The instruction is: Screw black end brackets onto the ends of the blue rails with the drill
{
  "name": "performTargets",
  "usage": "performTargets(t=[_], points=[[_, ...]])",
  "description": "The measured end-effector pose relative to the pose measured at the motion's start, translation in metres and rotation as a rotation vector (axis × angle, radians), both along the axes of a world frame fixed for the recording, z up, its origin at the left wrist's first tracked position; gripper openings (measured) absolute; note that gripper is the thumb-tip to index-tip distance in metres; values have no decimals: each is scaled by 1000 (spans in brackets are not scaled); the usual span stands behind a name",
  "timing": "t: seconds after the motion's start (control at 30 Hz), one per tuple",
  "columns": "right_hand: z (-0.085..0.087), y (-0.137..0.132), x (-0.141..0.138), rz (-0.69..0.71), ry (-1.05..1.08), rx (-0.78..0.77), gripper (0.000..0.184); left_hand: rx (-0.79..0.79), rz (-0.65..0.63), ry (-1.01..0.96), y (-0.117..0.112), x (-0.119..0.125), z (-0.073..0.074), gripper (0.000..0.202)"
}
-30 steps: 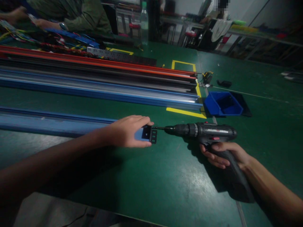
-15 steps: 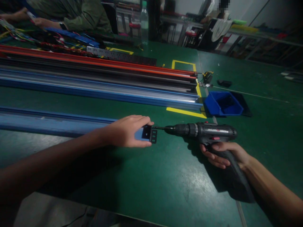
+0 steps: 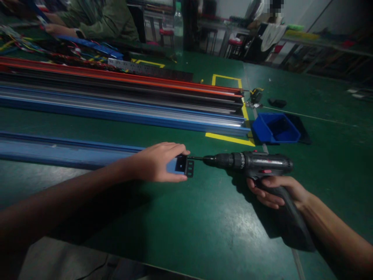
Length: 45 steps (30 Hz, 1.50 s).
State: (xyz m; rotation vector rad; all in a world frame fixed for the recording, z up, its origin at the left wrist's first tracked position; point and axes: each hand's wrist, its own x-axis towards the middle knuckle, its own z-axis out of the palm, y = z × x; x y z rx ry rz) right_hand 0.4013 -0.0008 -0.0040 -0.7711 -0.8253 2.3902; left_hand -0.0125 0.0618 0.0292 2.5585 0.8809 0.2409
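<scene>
A right hand (image 3: 274, 192) wraps a drill (image 3: 256, 165) by its handle, the bit meeting a black bracket (image 3: 186, 167) that the left hand (image 3: 159, 161) pinches onto a blue rail (image 3: 67, 151) on the green tabletop (image 3: 204, 229), a blue bin (image 3: 275, 127) beyond.

A green table (image 3: 204, 233) is spread wide, and everything is placed against the blue bin (image 3: 275, 127) sitting on it. Just left of the bin, a stack of long rails (image 3: 125, 101) is laid side by side: orange-red at the far edge, then black, grey and blue nearest. Yellow tape lines (image 3: 230, 139) are seen at the bin's left corner, a yellow taped rectangle (image 3: 226, 79) further behind. A small black-and-yellow item (image 3: 255, 95) is set just beyond the bin, a flat black piece (image 3: 277, 103) beside it. Far back and left, a clear bottle (image 3: 178, 27) is stood upright, and coloured wires (image 3: 58, 50) are heaped before a green-sleeved person (image 3: 96, 19).
</scene>
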Motion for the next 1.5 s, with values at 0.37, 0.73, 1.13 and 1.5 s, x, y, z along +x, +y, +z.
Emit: performTargets(t=[0.37,0.73,1.13,1.5], points=[[1,0,1,8,-29,-21,22,10,-11,-22,1,1,0,58],[-2,1,1,14,25,-3,22,22,-17,-33,1,-1,-1,59],[-1,0,1,-7,-8,-16,23,29,-15,-32,0,-1,-2,60],[0,1,1,3,19,-33,24,19,-8,-27,0,0,-1,58]])
